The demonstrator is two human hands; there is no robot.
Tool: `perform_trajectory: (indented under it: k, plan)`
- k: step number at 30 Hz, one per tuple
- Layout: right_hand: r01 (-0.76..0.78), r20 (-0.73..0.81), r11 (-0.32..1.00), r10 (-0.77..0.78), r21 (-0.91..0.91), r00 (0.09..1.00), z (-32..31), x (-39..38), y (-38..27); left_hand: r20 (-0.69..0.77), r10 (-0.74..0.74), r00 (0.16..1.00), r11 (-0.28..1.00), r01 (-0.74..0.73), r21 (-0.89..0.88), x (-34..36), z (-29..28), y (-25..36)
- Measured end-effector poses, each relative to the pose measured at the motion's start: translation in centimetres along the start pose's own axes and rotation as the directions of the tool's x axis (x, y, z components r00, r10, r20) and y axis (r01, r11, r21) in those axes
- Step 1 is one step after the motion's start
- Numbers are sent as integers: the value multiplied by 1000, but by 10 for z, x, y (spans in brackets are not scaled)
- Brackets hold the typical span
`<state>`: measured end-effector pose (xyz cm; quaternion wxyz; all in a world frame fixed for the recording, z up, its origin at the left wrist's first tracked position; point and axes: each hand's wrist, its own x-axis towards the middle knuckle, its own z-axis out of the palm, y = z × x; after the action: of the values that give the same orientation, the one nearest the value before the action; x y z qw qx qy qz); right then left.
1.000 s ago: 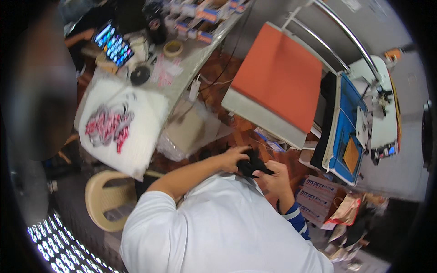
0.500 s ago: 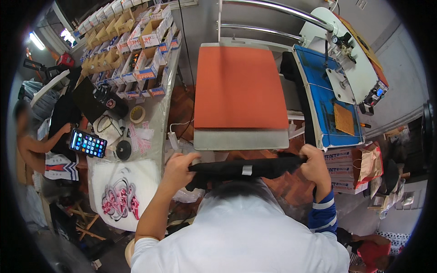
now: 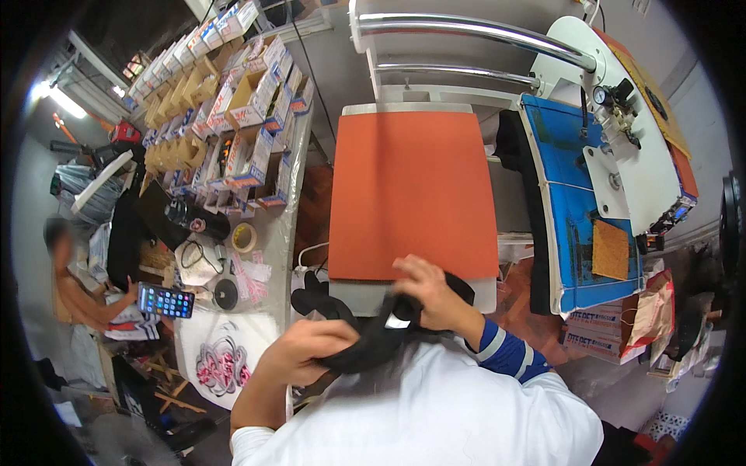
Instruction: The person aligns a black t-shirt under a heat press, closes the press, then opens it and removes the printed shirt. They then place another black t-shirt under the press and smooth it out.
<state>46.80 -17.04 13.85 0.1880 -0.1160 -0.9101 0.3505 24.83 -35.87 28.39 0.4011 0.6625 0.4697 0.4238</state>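
A black garment point(image 3: 369, 349) with a small white label is bunched up close to my chest, just in front of the heat press's near edge. My left hand point(image 3: 311, 348) grips its left side, fingers curled into the cloth. On the other side, my right hand point(image 3: 435, 293) holds the garment near the label, with its fingertips over the near edge of the orange pad point(image 3: 412, 194). Part of the cloth hangs to the left, past my left hand. Folds hide much of the garment's shape.
Left, a plastic-covered table point(image 3: 284, 206) bears several open boxes, a tape roll point(image 3: 244, 238) and a printed sheet point(image 3: 225, 361). A person there holds a phone point(image 3: 165, 301). Right of the pad stands a blue board point(image 3: 579, 194) beneath the white press arm point(image 3: 653, 147). Chrome rails point(image 3: 474, 31) cross behind.
My hands have come closer together, the right moving left and inward. The garment, stretched between them before, is now bunched and twisted. The view has shifted somewhat.
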Motion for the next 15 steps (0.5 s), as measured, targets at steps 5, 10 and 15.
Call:
perform_trajectory:
  k: [5, 10, 15]
  plan:
    - [-479, 426, 748, 287, 459, 858, -57, 7, 7, -519, 8, 855, 758, 333, 561, -5, -55, 42]
    - [-395, 215, 883, 346, 255, 913, -148, -15, -10, -395, -369, 842, 655, 536, 532, -47, -69, 18]
    - [-412, -89, 821, 481, 396, 872, -175, -54, -49, -432, -250, 866, 851, 410, 330, -68, -83, -1]
